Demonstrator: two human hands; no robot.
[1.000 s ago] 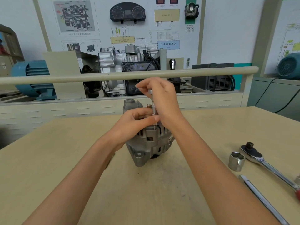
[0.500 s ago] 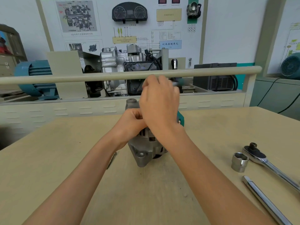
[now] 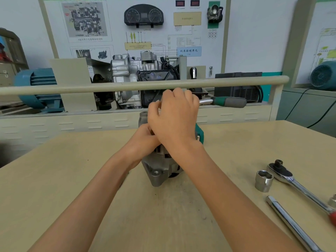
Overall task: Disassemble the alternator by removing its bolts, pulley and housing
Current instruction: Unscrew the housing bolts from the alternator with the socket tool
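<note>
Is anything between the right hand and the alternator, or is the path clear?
Nothing visible blocks it. The right hand grips a green-handled ratchet over the alternator, while the left hand holds the housing. The contact point itself is hidden.

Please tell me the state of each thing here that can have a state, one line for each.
alternator: standing on the table, housing still closed
right hand: curled round a green-handled tool above the alternator
left hand: gripping the alternator's top
loose socket: upright, open end up
ratchet: lying flat, unused
</note>
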